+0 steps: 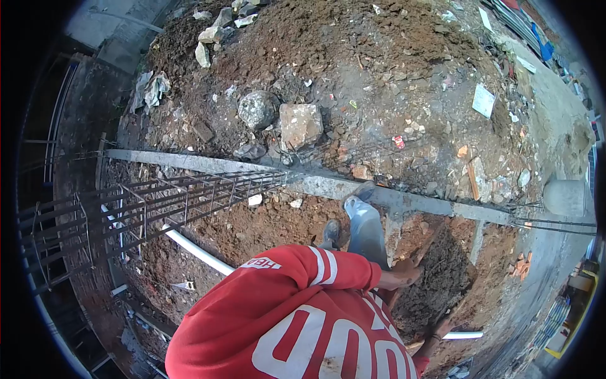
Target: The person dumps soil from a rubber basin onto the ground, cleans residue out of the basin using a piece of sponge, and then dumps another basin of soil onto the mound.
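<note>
Both arms reach to the right of my body in red sleeves. My left hand [404, 276] is closed round the near side of a long, thin, brown bar [427, 245], which looks like wood. Lower down, my right hand [442, 327] closes on a second brown bar [459, 306], with its fingers partly hidden. Between the two bars lies a heap of dark, wet soil [437, 284]; what lies under it cannot be made out. My feet are beside a narrow concrete beam [322, 186], one shoe [360, 192] on it and the other [331, 232] on the soil below.
A long steel rebar cage [145, 205] runs leftward from the beam. Below it a white pipe [196, 250] lies on the soil. Beyond the beam are a squared block [300, 125], a round stone lump [258, 110] and rubble. Thin rods [555, 227] stick out at right.
</note>
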`<state>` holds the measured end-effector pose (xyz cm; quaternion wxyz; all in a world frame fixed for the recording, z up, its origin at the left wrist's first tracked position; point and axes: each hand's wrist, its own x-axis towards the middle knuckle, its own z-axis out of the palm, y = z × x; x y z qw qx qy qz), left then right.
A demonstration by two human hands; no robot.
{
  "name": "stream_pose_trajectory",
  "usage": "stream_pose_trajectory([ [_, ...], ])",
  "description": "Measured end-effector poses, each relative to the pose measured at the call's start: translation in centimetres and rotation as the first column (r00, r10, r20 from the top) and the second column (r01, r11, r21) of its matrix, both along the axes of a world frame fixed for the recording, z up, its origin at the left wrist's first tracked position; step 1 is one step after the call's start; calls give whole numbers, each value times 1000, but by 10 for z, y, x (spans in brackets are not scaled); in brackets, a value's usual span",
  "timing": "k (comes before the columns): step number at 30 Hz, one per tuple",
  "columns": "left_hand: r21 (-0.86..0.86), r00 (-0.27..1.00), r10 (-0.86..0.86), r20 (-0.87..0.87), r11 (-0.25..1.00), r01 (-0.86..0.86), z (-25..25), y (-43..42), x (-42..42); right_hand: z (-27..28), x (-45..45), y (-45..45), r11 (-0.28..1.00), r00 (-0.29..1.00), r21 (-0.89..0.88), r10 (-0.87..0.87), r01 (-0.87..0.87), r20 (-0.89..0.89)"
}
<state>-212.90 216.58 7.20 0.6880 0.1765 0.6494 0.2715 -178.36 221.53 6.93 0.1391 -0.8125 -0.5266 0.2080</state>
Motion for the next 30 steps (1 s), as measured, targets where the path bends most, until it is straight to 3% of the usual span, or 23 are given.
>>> stream_pose_trajectory([
  [2,-3,1000,-18,3,1000,18,-7,27,-16,15,-39,14,1000,997,-12,21,-22,-68],
  [3,-4,1000,-23,12,1000,23,-8,44,-28,-15,-7,34,992,995,-112,66,-58,73],
  [4,-4,1000,-25,12,1000,25,-8,63,-46,-4,-49,43,999,998,-42,-13,15,60],
  [7,12,1000,-8,-13,1000,8,14,96,-86,-17,-58,83,993,998,-108,47,-43,32],
  [9,14,999,19,-33,1000,-19,20,114,-109,7,-109,109,970,979,-175,184,-166,88],
  [12,-11,998,46,-42,999,-46,24,131,-131,-5,-124,147,950,965,-216,250,-227,82],
  [13,-67,995,83,-57,994,-86,12,135,-132,-22,-120,154,957,946,-114,283,-267,159],
  [14,-123,990,117,-76,984,-126,4,140,-134,-20,-133,161,953,944,-122,293,-276,152],
  [16,-145,993,100,-60,984,-108,20,148,-163,6,-186,171,943,961,-185,265,-276,-82],
  [17,-137,993,97,-69,985,-106,18,151,-170,4,-195,176,941,960,-192,265,-278,-91],
  [19,-132,992,89,-92,986,-101,14,159,-187,-6,-209,182,943,973,-283,208,-173,100],
  [22,-145,993,58,-99,987,-72,5,167,-208,-28,-222,183,945,958,-164,286,-282,1],
  [23,-194,995,53,-86,979,-69,-10,171,-209,-41,-215,186,933,959,-223,272,-282,-75],
  [25,-240,997,31,-76,970,-48,-32,174,-214,-41,-230,174,951,973,-211,230,-224,0],
  [27,-122,978,-24,-205,993,-1,-44,178,-227,-53,-239,167,972,984,-183,164,-149,66],
  [30,-84,987,-103,-121,992,93,-45,183,-252,-73,-240,136,997,985,-71,-6,19,175],
])
